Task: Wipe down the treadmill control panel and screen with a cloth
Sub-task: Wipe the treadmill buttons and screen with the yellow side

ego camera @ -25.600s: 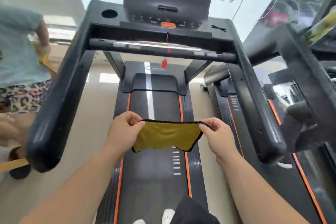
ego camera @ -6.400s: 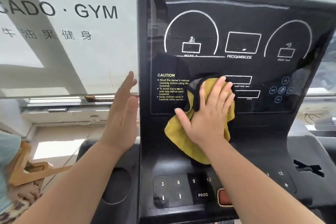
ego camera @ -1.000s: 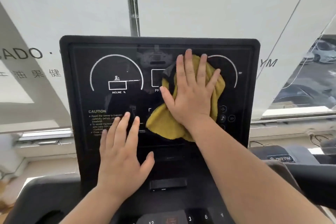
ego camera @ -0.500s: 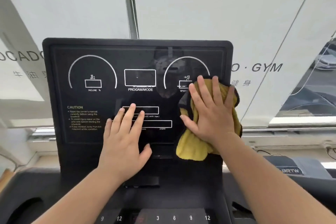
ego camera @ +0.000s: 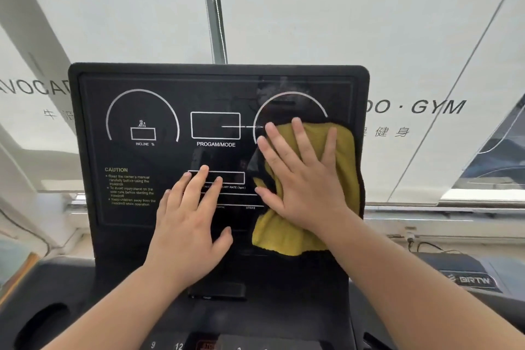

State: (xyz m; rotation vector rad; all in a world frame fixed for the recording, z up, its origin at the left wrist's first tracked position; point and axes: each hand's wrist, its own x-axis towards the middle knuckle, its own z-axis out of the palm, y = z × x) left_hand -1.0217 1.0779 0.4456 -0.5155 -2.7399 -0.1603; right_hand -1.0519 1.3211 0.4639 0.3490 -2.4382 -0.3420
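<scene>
1. At frame centre-right, right hand (ego camera: 301, 179) lies flat, fingers spread, pressing yellow cloth (ego camera: 345, 156) against screen (ego camera: 159, 105)
2. Left hand (ego camera: 190, 224) rests flat, fingers splayed, on the screen's lower centre, holding nothing

screen (ego camera: 170, 99): glossy black, smooth, shows reflections
cloth (ego camera: 345, 156): yellow fluffy fabric, matt, dark stitched edge
panel frame (ego camera: 362, 94): matt black plastic
console base (ego camera: 85, 287): matt black plastic, lower left of frame
window post (ego camera: 213, 8): grey metal, top centre
</scene>
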